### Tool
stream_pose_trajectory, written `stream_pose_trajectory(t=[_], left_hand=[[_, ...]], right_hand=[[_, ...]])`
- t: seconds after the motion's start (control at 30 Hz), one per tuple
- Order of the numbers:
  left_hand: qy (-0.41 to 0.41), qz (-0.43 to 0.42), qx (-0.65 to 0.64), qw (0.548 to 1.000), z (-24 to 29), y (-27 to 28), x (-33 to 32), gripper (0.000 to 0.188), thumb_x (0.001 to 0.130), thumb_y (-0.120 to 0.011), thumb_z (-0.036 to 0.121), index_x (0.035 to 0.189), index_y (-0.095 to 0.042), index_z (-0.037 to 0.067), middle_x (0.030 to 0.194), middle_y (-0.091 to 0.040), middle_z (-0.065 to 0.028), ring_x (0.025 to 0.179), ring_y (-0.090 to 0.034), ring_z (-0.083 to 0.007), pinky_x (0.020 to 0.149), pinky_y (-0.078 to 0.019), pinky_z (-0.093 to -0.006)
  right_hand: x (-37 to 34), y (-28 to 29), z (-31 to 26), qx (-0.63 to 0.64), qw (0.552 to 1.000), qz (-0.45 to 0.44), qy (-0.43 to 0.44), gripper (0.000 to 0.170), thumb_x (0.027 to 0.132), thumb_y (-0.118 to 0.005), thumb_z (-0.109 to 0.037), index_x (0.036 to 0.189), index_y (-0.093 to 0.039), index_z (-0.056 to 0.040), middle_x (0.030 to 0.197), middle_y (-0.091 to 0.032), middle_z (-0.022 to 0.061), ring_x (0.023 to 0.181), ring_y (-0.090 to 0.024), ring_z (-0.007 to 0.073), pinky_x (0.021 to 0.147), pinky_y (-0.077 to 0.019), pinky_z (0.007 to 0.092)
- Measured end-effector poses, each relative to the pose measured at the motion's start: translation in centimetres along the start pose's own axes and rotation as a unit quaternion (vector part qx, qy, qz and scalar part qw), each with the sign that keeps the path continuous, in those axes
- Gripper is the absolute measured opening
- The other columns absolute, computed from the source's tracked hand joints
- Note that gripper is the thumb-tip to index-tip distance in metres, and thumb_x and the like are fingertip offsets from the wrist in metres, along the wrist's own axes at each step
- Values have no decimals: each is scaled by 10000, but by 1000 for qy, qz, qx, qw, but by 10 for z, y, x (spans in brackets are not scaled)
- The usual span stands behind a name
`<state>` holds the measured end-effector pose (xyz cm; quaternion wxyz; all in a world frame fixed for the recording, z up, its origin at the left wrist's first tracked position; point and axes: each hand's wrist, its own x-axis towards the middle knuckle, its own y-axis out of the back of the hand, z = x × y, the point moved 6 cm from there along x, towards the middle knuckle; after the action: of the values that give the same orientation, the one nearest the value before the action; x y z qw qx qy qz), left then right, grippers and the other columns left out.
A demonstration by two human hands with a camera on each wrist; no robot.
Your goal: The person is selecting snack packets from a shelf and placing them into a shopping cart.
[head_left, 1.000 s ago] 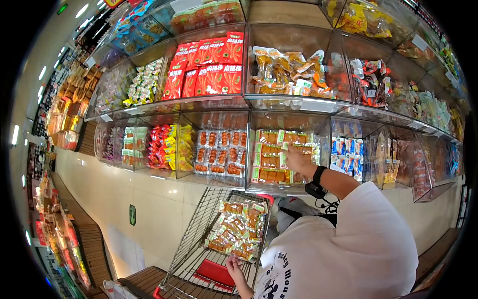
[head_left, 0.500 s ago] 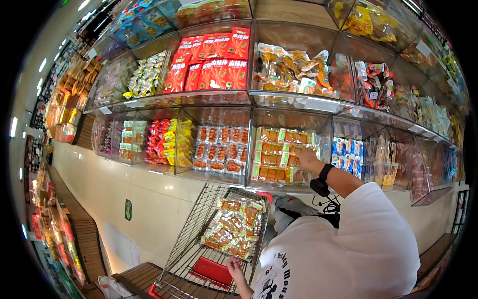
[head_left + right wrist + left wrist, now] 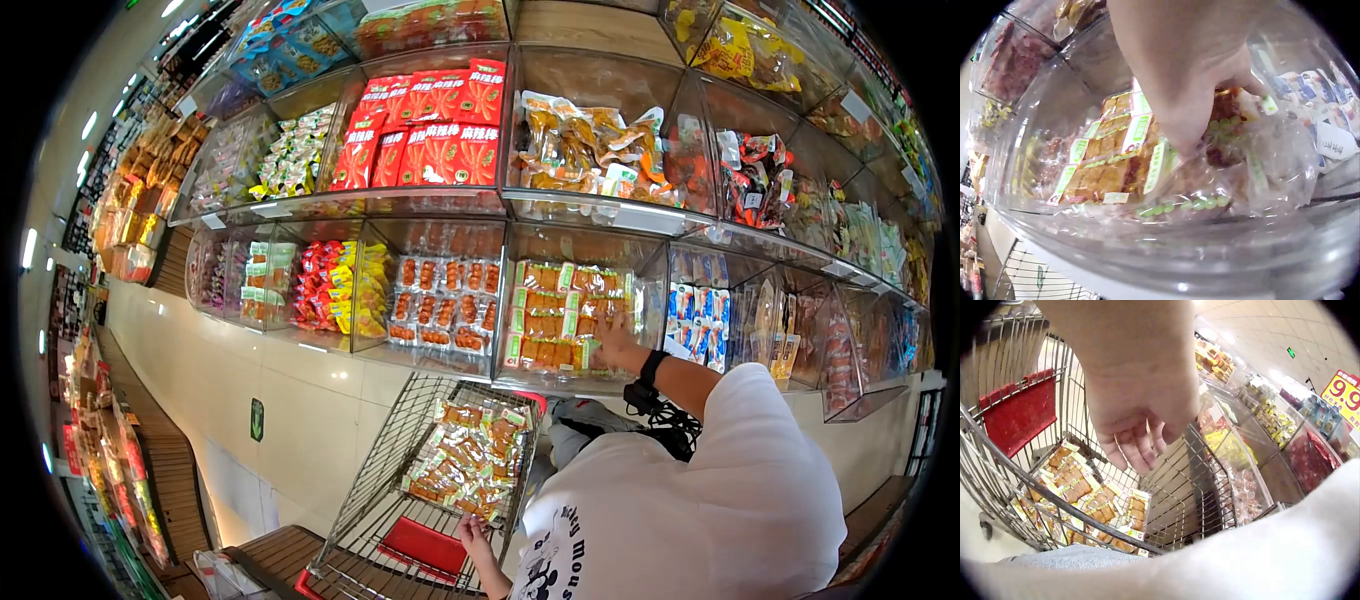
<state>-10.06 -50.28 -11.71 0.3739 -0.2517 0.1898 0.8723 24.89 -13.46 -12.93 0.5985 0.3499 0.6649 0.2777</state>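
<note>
My right hand [image 3: 617, 343] reaches into a clear bin and rests on flat packets of brown snack pieces [image 3: 545, 325] with green-and-white labels. In the right wrist view, the thumb presses into the clear wrap of a packet [image 3: 1188, 184] near the bin's front wall, and part of the fingers is hidden behind the hand. My left hand [image 3: 475, 540] hangs above the shopping cart [image 3: 375, 480] with loosely curled fingers and nothing in them. Under it in the left wrist view, similar packets [image 3: 1075, 487] lie piled in the cart.
Clear partitions [image 3: 503, 290] separate the bins. Reddish-brown packs [image 3: 440, 300] fill the bin to the left, and blue-and-white packs [image 3: 700, 310] the one to the right. Red boxes [image 3: 430, 130] stand one tier up. A red flap [image 3: 428, 550] sits in the cart.
My right hand has shifted from the middle packets to the right side of the bin and slightly nearer the front. The left hand has stayed over the cart.
</note>
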Motion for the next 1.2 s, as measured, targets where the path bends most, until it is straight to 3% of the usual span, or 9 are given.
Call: stream_pose_trajectory(t=[0.2, 0.4, 0.63, 0.8, 0.9, 0.93, 1.0, 1.03, 1.2], left_hand=[[-1, 4, 9, 1000, 14, -5, -9, 209, 820, -409, 163, 993, -418, 46, 833, -505, -42, 680, -499, -103, 543, -393, -205], [4, 7, -2, 1000, 14, 0, -14, 208, 823, -406, 167, 994, -417, 49, 835, -504, -41, 682, -499, -108, 552, -399, -208], [-22, 32, 10, 999, 5, 26, -20, 198, 823, -405, 178, 977, -433, 57, 833, -518, -45, 684, -512, -117, 540, -404, -213], [-58, 107, 58, 991, -58, 90, -34, 187, 811, -417, 164, 962, -437, 57, 800, -529, -49, 641, -507, -106, 517, -397, -211], [-26, 159, 96, 982, -83, 115, -48, 147, 806, -408, 117, 919, -448, 33, 775, -525, -58, 615, -497, -123, 534, -400, -232], [-39, 168, 117, 978, -92, 122, -50, 143, 805, -408, 113, 910, -451, 27, 770, -525, -65, 616, -499, -131, 540, -402, -237], [-58, 193, 159, 967, -103, 136, -64, 137, 801, -409, 105, 892, -456, 15, 760, -526, -78, 618, -503, -145, 554, -405, -247], [0, 222, 195, 955, -40, 118, -89, 126, 783, -418, 72, 870, -472, -2, 747, -524, -105, 646, -507, -169, 585, -407, -257], [-1, 282, 341, 897, -85, 139, -86, 177, 723, -437, 105, 880, -513, 77, 826, -537, -135, 748, -521, -278, 645, -419, -356]], right_hand=[[5, 10, 2, -1, 1000, -29, -4, 785, 677, -561, -342, 1257, -90, -100, 1266, -86, 215, 1145, -116, 424, 803, -303, 539], [-35, 28, -64, 4, 973, 35, 228, 494, 707, -494, -307, 1118, -385, -56, 1067, -406, 214, 954, -419, 371, 715, -390, 443], [-75, 52, -125, -3, 933, -12, 359, 309, 695, -504, -281, 908, -515, -57, 811, -533, 160, 756, -522, 310, 656, -426, 397], [-237, 184, -221, 71, 759, 59, 645, 265, 740, -481, -226, 917, -470, -29, 793, -488, 124, 745, -497, 281, 649, -408, 366], [-366, 233, -265, 120, 511, -36, 851, 234, 756, -483, -244, 842, -485, -26, 757, -496, 103, 718, -485, 256, 642, -392, 334], [-407, 236, -281, 31, 440, -216, 871, 178, 749, -484, -217, 783, -504, -44, 715, -510, 84, 668, -497, 229, 578, -397, 317], [-445, 247, -286, 110, 332, -132, 928, 147, 733, -491, -194, 741, -489, -47, 685, -485, 78, 637, -484, 217, 554, -389, 306], [-457, 247, -292, 146, 302, -79, 939, 135, 725, -495, -182, 719, -481, -48, 671, -473, 75, 621, -478, 210, 542, -384, 301], [-494, 234, -329, 275, 219, 77, 933, 122, 686, -513, -123, 613, -443, -54, 597, -412, 60, 543, -448, 178, 483, -363, 276]])
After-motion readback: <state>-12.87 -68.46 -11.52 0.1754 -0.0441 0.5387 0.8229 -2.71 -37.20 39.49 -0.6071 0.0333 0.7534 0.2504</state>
